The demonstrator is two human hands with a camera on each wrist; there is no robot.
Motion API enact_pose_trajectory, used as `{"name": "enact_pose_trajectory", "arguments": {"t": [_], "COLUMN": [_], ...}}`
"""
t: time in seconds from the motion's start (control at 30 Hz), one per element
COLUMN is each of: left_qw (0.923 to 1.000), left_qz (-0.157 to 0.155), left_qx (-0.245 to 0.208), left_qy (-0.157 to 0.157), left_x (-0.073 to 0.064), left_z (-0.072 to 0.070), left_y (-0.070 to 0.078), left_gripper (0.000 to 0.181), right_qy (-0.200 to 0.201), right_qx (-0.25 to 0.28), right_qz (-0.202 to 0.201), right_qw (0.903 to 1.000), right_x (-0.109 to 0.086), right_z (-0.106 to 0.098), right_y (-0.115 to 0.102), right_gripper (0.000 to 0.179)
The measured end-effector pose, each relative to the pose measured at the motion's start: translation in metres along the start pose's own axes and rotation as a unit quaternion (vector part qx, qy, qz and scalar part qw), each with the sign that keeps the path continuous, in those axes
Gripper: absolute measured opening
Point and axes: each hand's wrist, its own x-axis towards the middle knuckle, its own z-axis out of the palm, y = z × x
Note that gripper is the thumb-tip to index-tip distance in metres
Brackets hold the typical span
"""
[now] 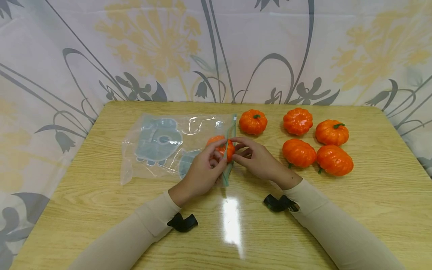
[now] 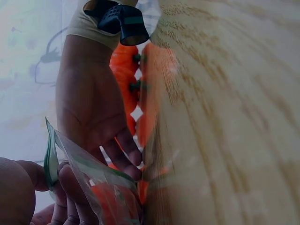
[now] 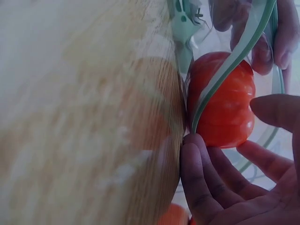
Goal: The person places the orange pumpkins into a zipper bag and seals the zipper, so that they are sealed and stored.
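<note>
Transparent bag (image 1: 190,129), left: limp, probably slippery. My left hand (image 1: 202,170) pinches its zip edge (image 1: 234,126). The pumpkin (image 3: 229,107) sits in the bag's mouth; I judge it light, stiff, best held round its sides. My right hand (image 1: 256,159) grips its right end, fingers spread; zip edge crosses it, an obstacle. Rightward: a far pumpkin (image 1: 253,122), then four more pumpkins (image 1: 299,153)

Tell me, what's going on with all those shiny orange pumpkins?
A person's bare left hand pinches a clear plastic bag by its green-edged mouth. Their bare right hand holds a round, shiny orange pumpkin at that mouth, partly inside. Five other ribbed orange pumpkins sit on the light wooden table, to the right of the bag.
</note>
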Motion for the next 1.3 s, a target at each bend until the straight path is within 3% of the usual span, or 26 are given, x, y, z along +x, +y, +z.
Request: {"name": "enact_pose_trajectory", "arguments": {"t": [0.37, 0.73, 1.1, 1.3], "left_qw": [1.0, 0.9998, 0.9999, 0.9999], "left_qz": [-0.001, -0.006, 0.002, -0.005], "left_qx": [0.0, -0.014, -0.005, -0.01], "left_qy": [0.006, 0.011, 0.012, 0.009], "left_x": [0.0, -0.001, 0.001, 0.002], "left_z": [0.0, 0.002, 0.001, 0.001], "left_y": [0.0, -0.001, -0.002, -0.001], "left_gripper": [0.052, 0.053, 0.052, 0.053], "right_qy": [-0.016, -0.012, 0.057, 0.113], "right_qx": [-0.007, -0.018, -0.039, -0.077], "right_qz": [-0.021, -0.002, -0.028, -0.06], "right_qw": [0.9996, 0.9998, 0.9972, 0.9887], "right_x": [0.001, -0.002, 0.001, 0.0], "right_z": [0.0, -0.003, -0.017, -0.03], "right_y": [0.0, -0.002, -0.007, -0.008], "right_gripper": [0.057, 0.054, 0.048, 0.047]}}
